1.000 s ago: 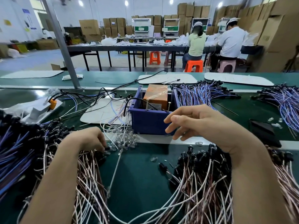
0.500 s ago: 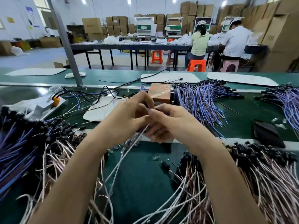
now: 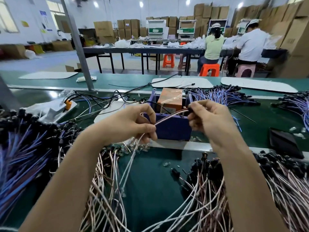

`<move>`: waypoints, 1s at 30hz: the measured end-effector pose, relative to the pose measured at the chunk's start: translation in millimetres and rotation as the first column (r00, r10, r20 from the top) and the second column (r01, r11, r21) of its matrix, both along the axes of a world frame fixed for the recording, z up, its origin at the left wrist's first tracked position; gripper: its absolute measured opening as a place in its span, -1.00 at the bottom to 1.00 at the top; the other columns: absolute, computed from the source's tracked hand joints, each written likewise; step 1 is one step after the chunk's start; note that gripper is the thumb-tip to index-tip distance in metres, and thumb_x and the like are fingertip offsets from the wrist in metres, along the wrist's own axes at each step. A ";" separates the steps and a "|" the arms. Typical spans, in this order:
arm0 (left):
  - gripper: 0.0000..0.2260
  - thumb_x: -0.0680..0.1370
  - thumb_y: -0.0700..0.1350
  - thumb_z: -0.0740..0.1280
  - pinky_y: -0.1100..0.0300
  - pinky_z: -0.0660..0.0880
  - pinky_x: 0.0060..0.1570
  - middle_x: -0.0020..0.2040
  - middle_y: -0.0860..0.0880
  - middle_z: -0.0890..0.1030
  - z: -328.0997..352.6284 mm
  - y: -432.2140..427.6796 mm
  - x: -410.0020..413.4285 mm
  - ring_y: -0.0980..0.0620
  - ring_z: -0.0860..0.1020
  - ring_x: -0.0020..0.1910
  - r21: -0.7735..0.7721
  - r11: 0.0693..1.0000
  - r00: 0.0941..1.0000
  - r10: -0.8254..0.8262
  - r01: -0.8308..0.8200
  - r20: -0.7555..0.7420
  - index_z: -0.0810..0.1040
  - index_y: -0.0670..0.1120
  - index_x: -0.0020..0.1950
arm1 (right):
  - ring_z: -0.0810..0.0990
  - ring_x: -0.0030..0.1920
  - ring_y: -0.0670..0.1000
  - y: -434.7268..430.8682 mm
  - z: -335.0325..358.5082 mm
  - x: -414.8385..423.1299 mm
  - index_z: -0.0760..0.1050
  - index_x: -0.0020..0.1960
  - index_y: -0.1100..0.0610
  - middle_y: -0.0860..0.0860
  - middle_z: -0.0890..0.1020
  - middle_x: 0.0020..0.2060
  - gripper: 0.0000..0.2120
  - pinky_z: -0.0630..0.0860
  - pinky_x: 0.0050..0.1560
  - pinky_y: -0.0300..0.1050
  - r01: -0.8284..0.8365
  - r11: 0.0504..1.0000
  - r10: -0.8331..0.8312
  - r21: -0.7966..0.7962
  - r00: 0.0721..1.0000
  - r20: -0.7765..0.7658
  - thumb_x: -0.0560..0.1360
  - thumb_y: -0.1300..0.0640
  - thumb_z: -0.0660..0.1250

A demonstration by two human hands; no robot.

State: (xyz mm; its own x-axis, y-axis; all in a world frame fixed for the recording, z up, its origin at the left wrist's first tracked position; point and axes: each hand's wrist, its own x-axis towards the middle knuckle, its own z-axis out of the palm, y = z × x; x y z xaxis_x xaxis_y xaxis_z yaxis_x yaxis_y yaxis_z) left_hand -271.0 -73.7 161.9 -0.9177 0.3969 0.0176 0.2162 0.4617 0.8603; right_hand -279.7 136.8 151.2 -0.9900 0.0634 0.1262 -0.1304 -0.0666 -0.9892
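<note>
Between left hand [image 3: 132, 124], right hand [image 3: 211, 119]: wire [image 3: 170, 116]

We see the wire [image 3: 170, 117] sheathed in smooth, faintly shiny pink-white plastic, with a matt black plastic cap [image 3: 190, 109] at its end. The bin [image 3: 173, 131] behind it is smooth blue plastic. The box [image 3: 168, 102] inside it is orange cardboard under glossy clear tape [image 3: 174, 96]. The green surface [image 3: 150, 181] looks like matt, rubbery belting, glossier farther back.
</note>
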 end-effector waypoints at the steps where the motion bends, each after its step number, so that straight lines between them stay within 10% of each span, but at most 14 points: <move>1: -0.93 0.56 -0.30 0.30 0.17 0.50 -0.31 -0.23 -0.16 0.69 2.7 -5.6 -0.3 0.01 0.56 -0.41 0.007 1.000 1.000 0.019 -0.019 -0.006 0.42 -0.20 -0.02 | 0.53 -0.50 -0.14 8.1 1.3 -0.5 0.50 -0.08 0.15 -0.04 0.60 -0.46 -0.91 0.49 -0.45 -0.29 0.066 0.996 -0.067 -0.057 0.998 -0.012 0.59 0.23 0.24; 4: -0.93 0.54 -0.27 0.32 0.22 0.51 -0.32 -0.23 -0.14 0.68 5.8 -21.2 0.7 0.07 0.52 -0.42 0.032 0.998 0.997 0.064 -0.063 -0.048 0.54 -0.24 0.01 | 0.57 -0.46 -0.18 32.1 1.5 -3.4 0.46 -0.09 0.06 0.00 0.61 -0.34 -0.86 0.54 -0.38 -0.28 0.346 0.930 -0.358 -0.121 0.928 -0.099 0.61 0.23 0.22; 8: -0.81 0.43 -0.13 0.37 0.30 0.46 -0.42 -0.27 -0.14 0.68 -4.2 -30.6 2.5 0.11 0.47 -0.46 0.107 0.987 0.988 0.129 -0.120 -0.087 0.62 -0.24 -0.08 | 0.62 -0.24 0.01 50.4 -0.9 -9.9 0.45 -0.08 0.05 0.13 0.64 -0.15 -0.89 0.58 -0.14 -0.04 0.594 0.786 -0.550 0.173 0.799 -0.244 0.58 0.21 0.23; 12: -0.91 0.52 -0.19 0.36 0.35 0.38 -0.47 -0.30 -0.11 0.67 -15.4 -26.0 -1.5 0.10 0.41 -0.50 0.090 0.982 0.982 0.171 -0.163 -0.084 0.64 -0.20 -0.11 | 0.53 0.03 0.09 48.3 -10.2 -14.3 0.51 -0.03 0.01 0.09 0.58 0.06 -0.92 0.45 0.06 -0.07 0.281 0.531 -0.346 0.799 0.933 -0.098 0.54 0.02 0.30; 16: -0.91 0.55 -0.20 0.35 0.33 0.37 -0.45 -0.28 -0.09 0.67 -18.8 -17.4 -2.0 0.11 0.41 -0.49 0.072 0.988 0.985 0.143 -0.137 -0.098 0.64 -0.17 -0.09 | 0.56 -0.06 -0.10 19.4 -14.8 -10.2 0.55 0.10 -0.03 -0.10 0.62 -0.03 -0.79 0.43 -0.13 -0.25 -0.121 0.725 0.083 0.678 0.993 0.088 0.51 -0.08 0.35; 19: -0.91 0.55 -0.18 0.34 0.34 0.38 -0.45 -0.28 -0.09 0.68 -18.3 -11.5 -2.7 0.10 0.41 -0.49 0.148 0.976 0.979 0.178 -0.162 -0.103 0.64 -0.15 -0.07 | 0.57 0.04 -0.05 3.9 -27.1 -13.8 0.51 0.20 -0.05 -0.08 0.63 -0.01 -0.70 0.50 0.05 -0.14 -0.304 0.666 0.259 0.681 0.951 0.171 0.49 -0.08 0.38; 24: -0.90 0.55 -0.22 0.33 0.33 0.41 -0.50 -0.30 -0.11 0.65 -15.9 -9.2 -2.7 0.12 0.40 -0.53 0.399 0.881 0.961 0.276 -0.253 0.001 0.60 -0.16 0.02 | 0.60 -0.05 0.01 6.0 -41.6 -18.0 0.50 0.09 -0.01 -0.02 0.61 -0.06 -0.76 0.53 -0.06 -0.15 -0.351 0.522 0.221 0.777 0.936 0.275 0.46 0.06 0.45; 30: -0.82 0.43 -0.12 0.33 0.32 0.46 -0.47 -0.22 -0.12 0.68 -15.3 -7.6 -5.1 0.11 0.49 -0.49 0.542 0.807 0.971 0.222 -0.234 0.089 0.61 -0.16 -0.04 | 0.59 -0.24 -0.09 -6.1 -33.9 -13.7 0.47 -0.15 0.04 -0.06 0.63 -0.25 -0.86 0.49 -0.22 -0.26 -0.264 0.560 0.281 0.785 0.952 0.119 0.46 0.18 0.43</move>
State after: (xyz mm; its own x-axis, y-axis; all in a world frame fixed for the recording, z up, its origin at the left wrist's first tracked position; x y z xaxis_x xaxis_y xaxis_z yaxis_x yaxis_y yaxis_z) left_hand -276.1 -81.3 146.6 -0.9831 0.1074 0.1481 0.1434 -0.0504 0.9884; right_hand -293.4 130.7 117.3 -0.9402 -0.3406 0.0083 -0.2584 0.6969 -0.6690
